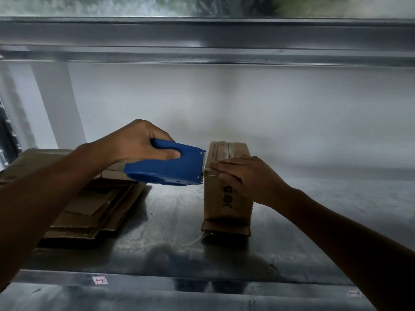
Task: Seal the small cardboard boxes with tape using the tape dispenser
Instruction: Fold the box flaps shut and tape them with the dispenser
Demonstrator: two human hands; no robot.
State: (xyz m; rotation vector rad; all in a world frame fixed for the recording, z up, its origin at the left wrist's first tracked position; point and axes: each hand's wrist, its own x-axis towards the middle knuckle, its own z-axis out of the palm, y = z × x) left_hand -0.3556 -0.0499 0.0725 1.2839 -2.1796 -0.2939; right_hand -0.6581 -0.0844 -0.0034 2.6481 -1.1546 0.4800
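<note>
Two bare hands work on one small cardboard box (226, 198), which stands upright at the centre of the frame on a scuffed metal surface (179, 248). The left hand (134, 142), reaching in from the lower left, grips the handle of the single blue tape dispenser (170, 169), fingers curled through the opening and thumb wrapped beneath; the dispenser's toothed edge meets the box's upper left side. The right hand (249, 178), entering from the lower right, lies on the box's near face, its fingers (224, 166) straight and close together, pressing just beside the blade. A strip of clear tape (231, 149) already runs over the box's top. One pile of flattened cardboard (94, 209) lies at centre left (the sheets overlap too much to count). Two small labels sit on the front ledge, one (100, 280) at lower left, another (354, 293) at lower right.
</note>
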